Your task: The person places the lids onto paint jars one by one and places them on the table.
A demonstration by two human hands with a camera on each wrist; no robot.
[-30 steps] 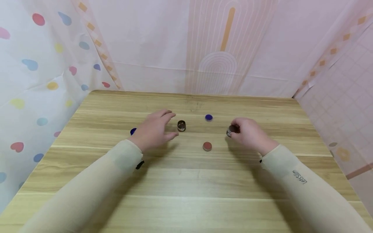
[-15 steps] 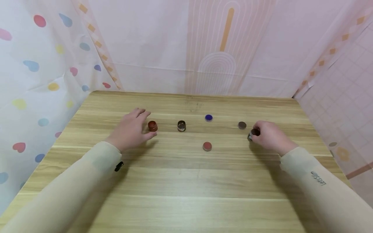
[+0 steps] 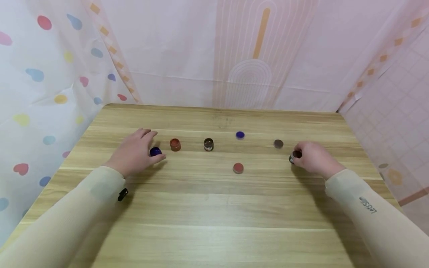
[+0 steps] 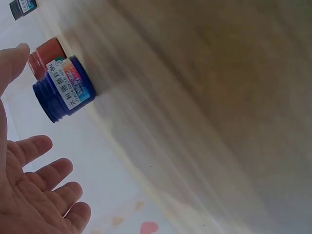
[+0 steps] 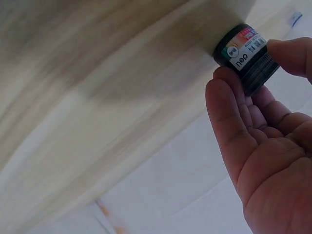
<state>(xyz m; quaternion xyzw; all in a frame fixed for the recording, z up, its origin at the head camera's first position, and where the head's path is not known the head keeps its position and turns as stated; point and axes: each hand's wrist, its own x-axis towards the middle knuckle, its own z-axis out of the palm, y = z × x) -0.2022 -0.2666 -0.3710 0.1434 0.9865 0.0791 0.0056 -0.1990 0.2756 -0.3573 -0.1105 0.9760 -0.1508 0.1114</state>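
Observation:
My left hand (image 3: pixel 134 152) has its thumb and fingers spread around an uncapped blue paint jar (image 3: pixel 155 152), which stands upright on the table. In the left wrist view a gap shows between the fingers and that jar's labelled side. Just to its right stands an uncapped red-brown paint jar (image 3: pixel 175 144). Farther right is an uncapped dark paint jar (image 3: pixel 209 144). My right hand (image 3: pixel 313 158) pinches a black paint jar (image 5: pixel 251 58) between thumb and fingers, low over the table at the right. Whether this jar is capped I cannot tell.
Three loose lids lie on the wooden table (image 3: pixel 214 223): a blue lid (image 3: pixel 240 135) toward the back, a red lid (image 3: pixel 238 168) nearer me, and a dark brown lid (image 3: pixel 278 143) left of my right hand. A patterned curtain (image 3: pixel 174 56) hangs behind the table.
My left hand has moved left, past the red-brown jar to the blue one. My right hand has carried the black jar rightward, leaving the brown lid uncovered.

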